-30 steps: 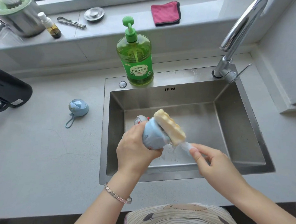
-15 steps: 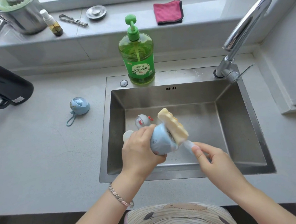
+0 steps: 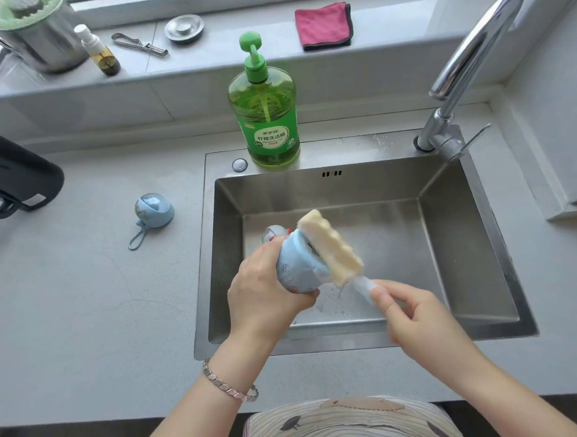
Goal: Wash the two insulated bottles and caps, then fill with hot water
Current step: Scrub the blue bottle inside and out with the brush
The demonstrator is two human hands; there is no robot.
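Observation:
My left hand (image 3: pixel 266 287) grips a small light-blue bottle (image 3: pixel 297 268) over the steel sink (image 3: pixel 477 233), its mouth tilted to the right. My right hand (image 3: pixel 411 312) pinches the clear handle of a yellow sponge brush (image 3: pixel 331 246), whose sponge head lies against the bottle's mouth. Behind the blue bottle, a second bottle (image 3: pixel 274 233) with grey and red parts lies in the basin, mostly hidden. A light-blue cap (image 3: pixel 153 211) with a loop sits on the counter left of the sink.
A green dish-soap pump bottle (image 3: pixel 264 118) stands on the sink's back rim and a chrome tap (image 3: pixel 467 65) at the back right. A black kettle (image 3: pixel 11 174) sits at the far left. The sill holds a red cloth (image 3: pixel 324 25), metal pot (image 3: pixel 38 37), small spray bottle (image 3: pixel 99 51) and drain plug (image 3: pixel 184 28).
The sponge brush has shifted slightly against the bottle's mouth, and the bottle has turned a little in my left hand. The view has moved slightly.

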